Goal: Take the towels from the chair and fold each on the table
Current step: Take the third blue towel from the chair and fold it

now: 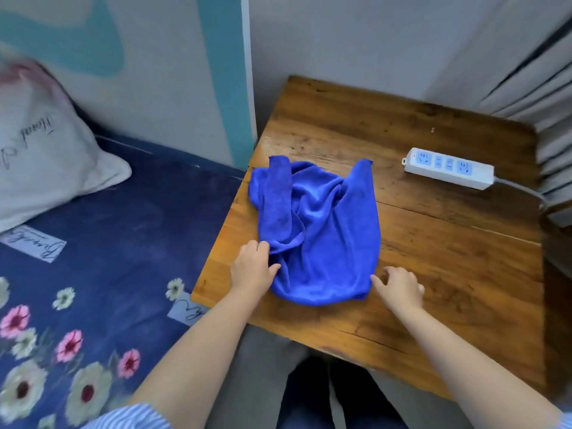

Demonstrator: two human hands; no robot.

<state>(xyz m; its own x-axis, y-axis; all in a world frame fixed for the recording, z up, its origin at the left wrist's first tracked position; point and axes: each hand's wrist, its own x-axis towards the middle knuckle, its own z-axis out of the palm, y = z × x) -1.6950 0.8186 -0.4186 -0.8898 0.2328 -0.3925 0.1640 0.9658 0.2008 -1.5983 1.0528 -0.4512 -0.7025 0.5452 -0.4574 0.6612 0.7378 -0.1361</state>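
A crumpled blue towel (318, 230) lies on the wooden table (448, 243), near its left edge. One side of it is folded over in a long strip. My left hand (252, 269) rests at the towel's near left corner, thumb and fingers touching the cloth. My right hand (399, 287) sits on the table at the towel's near right corner, its thumb touching the edge and its fingers loosely curled. No chair is in view.
A white power strip (448, 168) with a cable lies at the table's far right. A bed with a dark flowered sheet (102, 274) and a pillow (40, 156) stands left of the table. Grey curtains (544, 97) hang at the right.
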